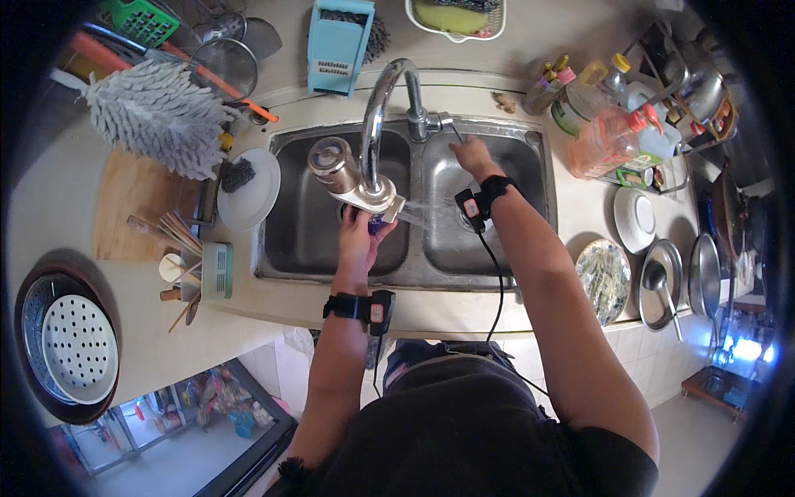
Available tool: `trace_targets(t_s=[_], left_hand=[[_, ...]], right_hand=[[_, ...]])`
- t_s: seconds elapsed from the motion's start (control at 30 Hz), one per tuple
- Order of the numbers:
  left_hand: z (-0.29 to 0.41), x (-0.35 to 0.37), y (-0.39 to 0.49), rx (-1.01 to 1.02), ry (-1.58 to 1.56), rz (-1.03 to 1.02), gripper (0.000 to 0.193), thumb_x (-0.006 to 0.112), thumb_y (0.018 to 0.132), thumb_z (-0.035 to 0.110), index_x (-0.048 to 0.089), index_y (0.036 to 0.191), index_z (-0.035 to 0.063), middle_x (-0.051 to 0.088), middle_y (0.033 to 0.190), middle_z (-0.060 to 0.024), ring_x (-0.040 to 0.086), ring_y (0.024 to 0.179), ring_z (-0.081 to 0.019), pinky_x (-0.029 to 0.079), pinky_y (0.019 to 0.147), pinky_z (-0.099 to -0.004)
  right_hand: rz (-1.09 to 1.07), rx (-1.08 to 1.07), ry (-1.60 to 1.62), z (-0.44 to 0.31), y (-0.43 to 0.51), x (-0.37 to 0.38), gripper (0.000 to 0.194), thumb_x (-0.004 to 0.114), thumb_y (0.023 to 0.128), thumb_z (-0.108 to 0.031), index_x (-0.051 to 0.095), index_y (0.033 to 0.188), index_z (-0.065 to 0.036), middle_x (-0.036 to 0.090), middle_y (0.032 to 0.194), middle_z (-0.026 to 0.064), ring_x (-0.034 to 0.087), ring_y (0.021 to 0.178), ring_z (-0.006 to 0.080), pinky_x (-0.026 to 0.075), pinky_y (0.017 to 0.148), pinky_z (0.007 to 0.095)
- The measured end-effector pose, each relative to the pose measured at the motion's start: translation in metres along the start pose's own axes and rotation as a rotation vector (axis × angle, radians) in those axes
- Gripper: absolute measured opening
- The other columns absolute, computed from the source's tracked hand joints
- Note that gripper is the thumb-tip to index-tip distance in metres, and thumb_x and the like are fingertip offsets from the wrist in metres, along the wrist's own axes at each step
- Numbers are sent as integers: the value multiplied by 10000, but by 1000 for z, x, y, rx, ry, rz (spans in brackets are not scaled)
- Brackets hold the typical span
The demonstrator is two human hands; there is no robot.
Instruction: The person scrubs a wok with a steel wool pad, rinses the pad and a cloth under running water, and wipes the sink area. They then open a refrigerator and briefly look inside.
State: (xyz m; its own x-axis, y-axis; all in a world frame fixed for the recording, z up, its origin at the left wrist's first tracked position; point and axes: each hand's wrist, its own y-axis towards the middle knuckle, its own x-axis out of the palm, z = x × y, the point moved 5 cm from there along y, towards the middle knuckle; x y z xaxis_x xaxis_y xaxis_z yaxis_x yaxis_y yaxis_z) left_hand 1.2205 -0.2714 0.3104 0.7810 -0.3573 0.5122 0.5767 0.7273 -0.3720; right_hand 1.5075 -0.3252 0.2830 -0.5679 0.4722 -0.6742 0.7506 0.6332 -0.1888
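A double stainless-steel sink [407,282] lies before me under a curved chrome faucet [372,118]. A water filter [335,164] with a metallic canister is fitted on the spout's end. Just below it, my left hand [360,242] has its fingers around a purple-blue object [376,223], mostly hidden by the fingers and the filter. Water [419,213] sprays sideways from by the filter's outlet toward the right basin. At the faucet's base, my right hand [473,155] grips the thin lever handle [458,133]. Both wrists wear black straps with small cabled devices.
Left of the sink stand a white plate [264,192] with a dark scouring pad [238,176], a chopstick holder [217,270] and a grey duster [155,118]. Bottles [605,146], a covered dish [604,279] and metal pans [660,292] line the right counter.
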Motion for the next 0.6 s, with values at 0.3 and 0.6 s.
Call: trace_targets(t_s=[0.3, 0.6], left_hand=[[-11, 7, -24, -120, -107, -37, 369, 485, 896, 154, 375, 1247, 120, 550, 1105, -134, 612, 912, -283, 540, 718, -375], [-56, -17, -38, -510, -110, 58, 641, 267, 832, 710, 517, 1061, 166, 595, 801, 12, 557, 612, -112, 377, 389, -213]], right_hand=[[-246, 54, 508, -26, -115, 64, 910, 549, 795, -582, 241, 1355, 66, 371, 1346, 257, 411, 1221, 343, 364, 976, 361], [-139, -304, 538, -60, -191, 97, 621, 739, 711, -297, 458, 1196, -31, 461, 1099, 178, 467, 1028, 313, 383, 906, 354]])
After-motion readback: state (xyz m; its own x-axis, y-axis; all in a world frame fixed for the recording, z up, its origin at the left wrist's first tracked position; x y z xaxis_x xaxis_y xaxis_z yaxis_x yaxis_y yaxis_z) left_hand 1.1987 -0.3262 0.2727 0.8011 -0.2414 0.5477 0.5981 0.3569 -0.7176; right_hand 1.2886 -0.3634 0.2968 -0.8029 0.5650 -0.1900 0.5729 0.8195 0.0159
